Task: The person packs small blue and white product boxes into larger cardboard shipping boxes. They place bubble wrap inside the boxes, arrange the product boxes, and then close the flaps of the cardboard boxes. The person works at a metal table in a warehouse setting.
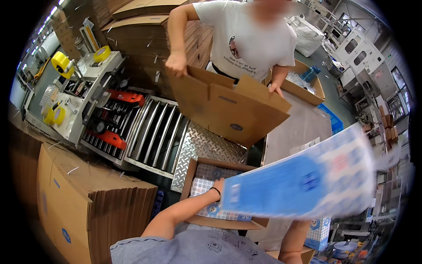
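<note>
A diamond-patterned silver metal plate (213, 143) lies beyond; keep the long blue-and-white printed package (290, 180) level, left hand (219, 186) at its edge, grip unclear; right hand hidden.

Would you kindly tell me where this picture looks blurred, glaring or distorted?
In the head view, the blue-and-white package is smeared, apparently by motion, most at its right end; in the same head view, the patterned metal plate shows bright glints; also in the head view, straight edges bend toward the rim, and the corners are black.
</note>
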